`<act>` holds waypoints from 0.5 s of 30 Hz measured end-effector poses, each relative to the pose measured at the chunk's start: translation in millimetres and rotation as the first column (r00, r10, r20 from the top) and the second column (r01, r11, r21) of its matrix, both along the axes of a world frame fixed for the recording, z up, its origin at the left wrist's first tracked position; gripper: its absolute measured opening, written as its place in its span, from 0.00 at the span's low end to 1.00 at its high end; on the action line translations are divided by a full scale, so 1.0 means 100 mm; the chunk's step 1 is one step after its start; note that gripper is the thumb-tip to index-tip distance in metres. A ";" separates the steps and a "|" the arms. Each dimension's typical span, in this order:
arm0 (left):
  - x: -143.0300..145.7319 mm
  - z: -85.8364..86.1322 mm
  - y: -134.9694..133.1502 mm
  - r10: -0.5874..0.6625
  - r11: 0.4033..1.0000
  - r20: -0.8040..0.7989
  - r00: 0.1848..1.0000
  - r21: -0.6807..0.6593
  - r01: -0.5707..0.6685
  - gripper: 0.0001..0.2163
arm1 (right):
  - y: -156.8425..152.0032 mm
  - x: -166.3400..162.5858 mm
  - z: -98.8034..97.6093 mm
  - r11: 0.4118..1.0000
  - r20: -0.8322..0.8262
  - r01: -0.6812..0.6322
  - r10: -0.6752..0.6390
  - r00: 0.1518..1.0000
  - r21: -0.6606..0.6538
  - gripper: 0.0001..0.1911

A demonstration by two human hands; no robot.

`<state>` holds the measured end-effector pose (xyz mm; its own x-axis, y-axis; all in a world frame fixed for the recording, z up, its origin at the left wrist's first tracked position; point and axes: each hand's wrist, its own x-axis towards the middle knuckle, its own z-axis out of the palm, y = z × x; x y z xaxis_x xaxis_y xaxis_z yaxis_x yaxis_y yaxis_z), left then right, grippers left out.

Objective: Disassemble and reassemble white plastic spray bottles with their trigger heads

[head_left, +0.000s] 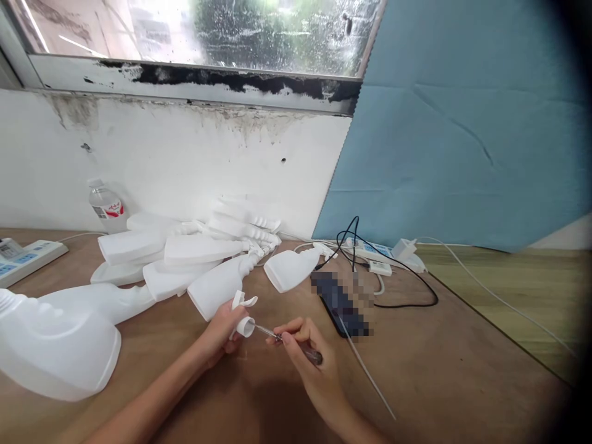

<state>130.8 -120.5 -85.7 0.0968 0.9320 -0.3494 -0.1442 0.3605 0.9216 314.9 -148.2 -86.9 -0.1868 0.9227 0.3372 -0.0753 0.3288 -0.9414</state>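
A white trigger spray head (246,327) is held by my left hand (222,325), its round collar turned to the right and its trigger lever standing up. My right hand (314,357) is closed around a small screwdriver (312,354) with a dark, partly clear handle. The thin shaft points left, with its tip at or just beside the collar opening; I cannot tell whether it touches. Just behind my left hand lies a white spray bottle (217,287) on its side. Another white spray bottle (291,269) lies a little to the right on the brown table (416,364).
More white bottles (198,250) are piled against the wall, and a large bottle (60,345) lies near left. A labelled water bottle (106,206) stands behind. At right are a partly blurred phone (340,305), black cables (416,304), a power strip (379,253) and a thin white tube (367,370).
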 end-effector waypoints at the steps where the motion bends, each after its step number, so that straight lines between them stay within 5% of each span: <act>1: -0.01 0.00 0.00 -0.008 1.000 0.001 1.000 -0.001 0.008 0.12 | 0.00 0.00 0.01 0.999 -0.041 -0.008 0.007 0.999 -0.040 0.13; 15: 0.03 -0.05 0.01 0.029 0.999 -0.023 0.999 0.030 -0.028 0.10 | -0.07 -0.02 0.02 0.996 -0.092 0.043 -0.050 0.995 -0.075 0.11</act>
<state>133.7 -119.7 -90.6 0.0622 0.9443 -0.3231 -0.1326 0.3286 0.9351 312.4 -155.6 -84.8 -0.1136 0.9526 0.2824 -0.1504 0.2645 -0.9526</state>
